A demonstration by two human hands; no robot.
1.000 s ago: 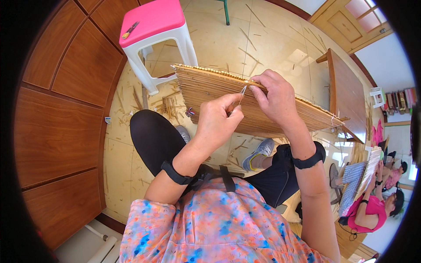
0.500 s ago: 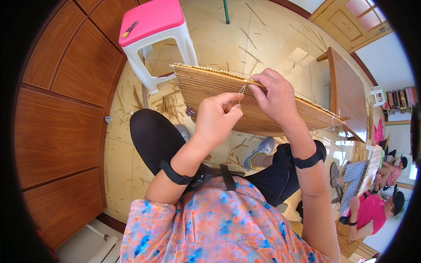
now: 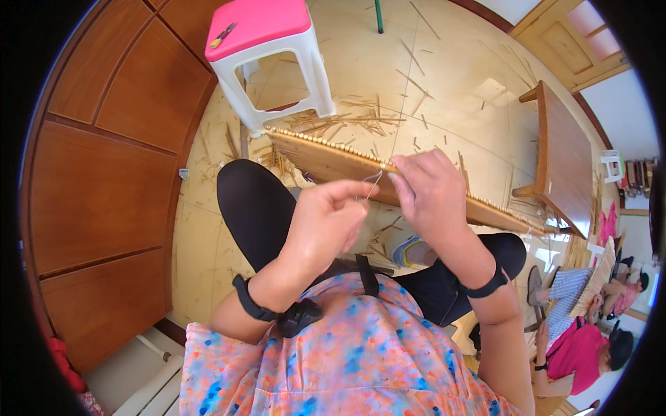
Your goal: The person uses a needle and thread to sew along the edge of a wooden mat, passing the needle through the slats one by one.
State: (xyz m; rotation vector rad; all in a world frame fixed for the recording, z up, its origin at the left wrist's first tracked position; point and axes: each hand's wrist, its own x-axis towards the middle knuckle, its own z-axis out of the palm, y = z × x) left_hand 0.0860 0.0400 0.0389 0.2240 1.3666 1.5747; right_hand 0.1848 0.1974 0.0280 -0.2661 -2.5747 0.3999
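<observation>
A mat of thin brown stalks (image 3: 333, 166) stretches in front of me, tilted so that its long edge of stalk ends faces up. My right hand (image 3: 433, 194) pinches that edge near its middle, thumb on the near side and fingers over the top. Just left of it, my left hand (image 3: 326, 218) is closed with its index finger stretched toward the edge. A thin pale thread (image 3: 373, 186) runs from the mat's edge to the left fingertips. What else those fingers may hold is too small to make out.
A white stool with a pink seat (image 3: 267, 24) stands ahead at the left, a utility knife (image 3: 223, 35) on it. Cut stalks (image 3: 347, 123) litter the tiled floor. At right are a wooden bench (image 3: 560, 149) and another person in pink (image 3: 579, 353). Wooden cabinets (image 3: 104, 201) line the left.
The mat has tipped, so its face shows less and its edge more. My left hand has moved down and slightly left from the edge; the right still grips it.
</observation>
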